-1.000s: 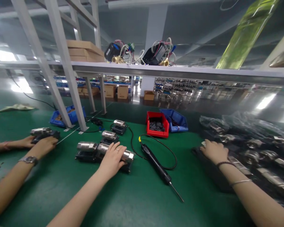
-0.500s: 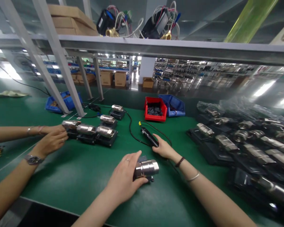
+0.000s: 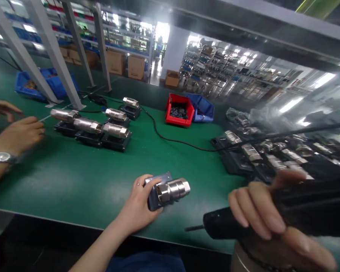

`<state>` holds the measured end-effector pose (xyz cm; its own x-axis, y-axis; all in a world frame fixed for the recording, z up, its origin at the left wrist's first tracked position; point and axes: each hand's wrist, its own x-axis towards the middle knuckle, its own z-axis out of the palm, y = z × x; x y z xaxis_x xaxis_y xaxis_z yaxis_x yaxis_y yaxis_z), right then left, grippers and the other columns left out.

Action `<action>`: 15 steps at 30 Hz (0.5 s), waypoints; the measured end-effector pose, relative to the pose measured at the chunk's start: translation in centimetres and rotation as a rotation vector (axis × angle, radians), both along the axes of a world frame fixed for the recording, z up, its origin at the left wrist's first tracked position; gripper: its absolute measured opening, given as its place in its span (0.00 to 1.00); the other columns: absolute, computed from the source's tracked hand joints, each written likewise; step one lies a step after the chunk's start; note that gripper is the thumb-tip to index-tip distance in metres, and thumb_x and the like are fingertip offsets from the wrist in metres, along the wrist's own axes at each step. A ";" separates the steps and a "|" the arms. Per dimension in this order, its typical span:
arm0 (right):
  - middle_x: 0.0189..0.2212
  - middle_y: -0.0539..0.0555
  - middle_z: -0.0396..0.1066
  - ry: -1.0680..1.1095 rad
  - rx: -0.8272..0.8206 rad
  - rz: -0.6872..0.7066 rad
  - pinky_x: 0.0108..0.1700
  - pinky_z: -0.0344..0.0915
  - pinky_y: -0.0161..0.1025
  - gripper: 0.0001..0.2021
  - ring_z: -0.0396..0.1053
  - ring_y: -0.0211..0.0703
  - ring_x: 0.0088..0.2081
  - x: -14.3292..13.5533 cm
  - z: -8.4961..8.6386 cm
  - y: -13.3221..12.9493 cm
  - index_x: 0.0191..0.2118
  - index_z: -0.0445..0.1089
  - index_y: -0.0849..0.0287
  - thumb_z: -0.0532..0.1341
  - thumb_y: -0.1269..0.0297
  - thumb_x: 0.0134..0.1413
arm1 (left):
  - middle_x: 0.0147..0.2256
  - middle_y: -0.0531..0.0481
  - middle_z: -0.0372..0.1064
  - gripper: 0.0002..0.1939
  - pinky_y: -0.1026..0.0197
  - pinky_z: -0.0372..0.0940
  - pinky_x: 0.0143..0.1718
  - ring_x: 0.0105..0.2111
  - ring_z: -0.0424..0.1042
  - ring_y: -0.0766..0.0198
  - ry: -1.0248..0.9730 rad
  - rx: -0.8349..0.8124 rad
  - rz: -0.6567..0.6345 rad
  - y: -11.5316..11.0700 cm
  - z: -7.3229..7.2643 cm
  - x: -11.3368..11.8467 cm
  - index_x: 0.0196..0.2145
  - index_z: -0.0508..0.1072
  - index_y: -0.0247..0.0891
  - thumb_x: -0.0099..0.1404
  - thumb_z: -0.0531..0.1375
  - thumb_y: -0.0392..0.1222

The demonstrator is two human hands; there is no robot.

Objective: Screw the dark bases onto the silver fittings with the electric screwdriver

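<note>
My left hand grips a valve unit, a dark block with a shiny metal cylinder on top, tilted on the green mat near the front edge of the table. My right hand is raised close to the camera and wraps around a black electric screwdriver, its thin bit pointing left toward the valve unit. The screwdriver's black cable trails back across the mat.
Another person's hands rest at the left beside three valve units in a row. Two more units stand behind. A red bin and a blue bin sit at the back. Several units are piled at right.
My right hand picked the screwdriver off the mat and lifted it toward the camera. My left hand tipped the valve unit up and drew it nearer. The view dropped downward.
</note>
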<state>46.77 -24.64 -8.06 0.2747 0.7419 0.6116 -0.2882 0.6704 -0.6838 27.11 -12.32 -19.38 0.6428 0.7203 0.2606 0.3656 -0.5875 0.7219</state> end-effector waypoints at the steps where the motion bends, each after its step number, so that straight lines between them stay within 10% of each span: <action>1: 0.18 0.41 0.52 -0.030 0.020 -0.032 0.19 0.55 0.35 0.24 0.51 0.32 0.15 -0.4 -0.7 -0.5 0.58 0.62 0.49 0.66 0.61 0.57 | 0.54 0.43 0.57 0.35 0.36 0.62 0.58 0.57 0.60 0.47 -0.016 0.006 0.011 -0.5 -0.3 0.0 0.55 0.63 0.48 0.50 0.64 0.30; 8: 0.20 0.47 0.57 -0.121 -0.050 -0.365 0.24 0.57 0.39 0.13 0.55 0.39 0.23 -2.3 -1.1 -1.7 0.42 0.69 0.51 0.70 0.66 0.51 | 0.56 0.42 0.53 0.36 0.34 0.61 0.58 0.58 0.57 0.45 -0.039 0.030 -0.008 -1.3 -0.9 -0.1 0.56 0.59 0.48 0.51 0.65 0.31; 15: 0.23 0.47 0.61 -0.214 -0.087 -0.529 0.28 0.62 0.44 0.13 0.57 0.40 0.22 -2.6 -1.8 -1.7 0.46 0.67 0.51 0.64 0.69 0.56 | 0.56 0.43 0.52 0.36 0.36 0.62 0.57 0.58 0.58 0.46 -0.060 0.065 -0.018 -1.3 -0.8 0.0 0.57 0.57 0.49 0.52 0.65 0.32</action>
<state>44.18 -26.35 -9.82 0.4989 0.5875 0.6372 0.2219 0.6242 -0.7491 27.12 -13.65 -20.22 0.6374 0.6892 0.3446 0.3118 -0.6397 0.7025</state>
